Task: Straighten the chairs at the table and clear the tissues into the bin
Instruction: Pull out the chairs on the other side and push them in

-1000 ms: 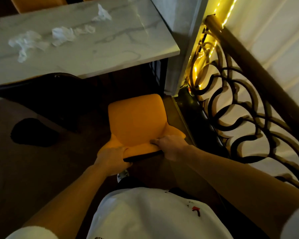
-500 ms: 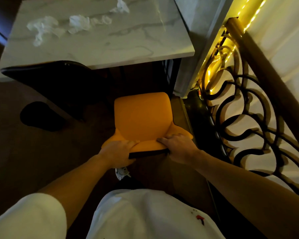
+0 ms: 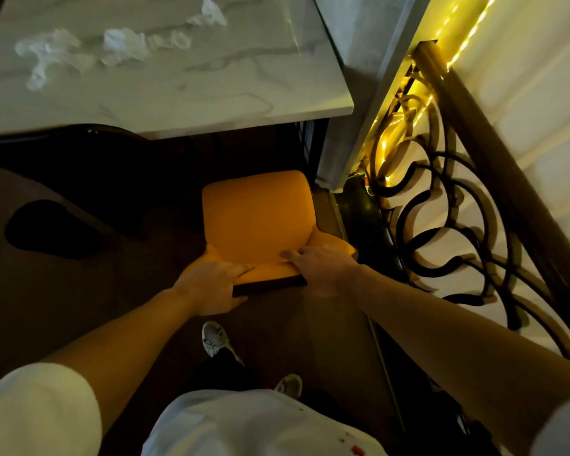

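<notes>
Fingers (image 3: 241, 269) of the left hand (image 3: 211, 284) curled over the top edge of the orange padded chair (image 3: 257, 218) with its dark back rail, thumb underneath, gripping the left end. Fingers (image 3: 297, 255) of the right hand (image 3: 323, 268) laid nearly flat over the right end of that same backrest edge, lightly bent and pressing down; cannot tell whether the thumb wraps beneath. Same hold as half a second ago, but arms stretched further forward and chair seat now nearer the table, its front edge just short of the tabletop's overhang. Both grey sneakers (image 3: 214, 337) now in view below the arms, where only one toe showed before. Crumpled white tissues (image 3: 119, 44) lying scattered on the far part of the pale marble-patterned table (image 3: 211, 93), blurred, untouched. Black chair back (image 3: 79, 153) tucked under the table's near left edge. Dark curled-iron railing (image 3: 441, 225) with a glowing yellow light strip (image 3: 461, 37) along the right side.
</notes>
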Action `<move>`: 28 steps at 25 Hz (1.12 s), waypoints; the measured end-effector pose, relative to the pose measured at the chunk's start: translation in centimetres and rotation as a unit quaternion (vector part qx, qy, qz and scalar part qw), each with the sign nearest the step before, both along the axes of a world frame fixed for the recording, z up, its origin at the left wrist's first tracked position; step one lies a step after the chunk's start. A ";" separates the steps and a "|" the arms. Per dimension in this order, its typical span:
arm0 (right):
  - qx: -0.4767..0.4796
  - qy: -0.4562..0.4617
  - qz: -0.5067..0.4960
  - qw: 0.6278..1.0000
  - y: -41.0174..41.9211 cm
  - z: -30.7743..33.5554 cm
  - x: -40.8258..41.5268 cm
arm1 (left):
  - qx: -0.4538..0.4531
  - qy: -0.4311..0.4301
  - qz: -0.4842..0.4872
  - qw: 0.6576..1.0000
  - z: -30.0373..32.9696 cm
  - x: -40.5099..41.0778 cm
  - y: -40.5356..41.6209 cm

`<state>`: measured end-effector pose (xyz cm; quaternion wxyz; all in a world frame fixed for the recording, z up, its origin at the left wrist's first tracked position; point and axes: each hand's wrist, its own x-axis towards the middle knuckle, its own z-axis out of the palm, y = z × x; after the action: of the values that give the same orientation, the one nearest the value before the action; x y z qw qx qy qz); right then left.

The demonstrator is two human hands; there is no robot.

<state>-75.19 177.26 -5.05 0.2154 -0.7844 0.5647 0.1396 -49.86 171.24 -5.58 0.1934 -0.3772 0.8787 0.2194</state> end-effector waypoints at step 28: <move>-0.072 -0.025 -0.007 0.997 -9.4 -0.9 -0.6 | 0.008 0.047 0.004 0.999 -1.5 0.5 -10.2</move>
<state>-75.84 167.89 -5.92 0.1735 -0.7969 0.5735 0.0776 -49.33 161.01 -7.13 0.1536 -0.3689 0.8835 0.2444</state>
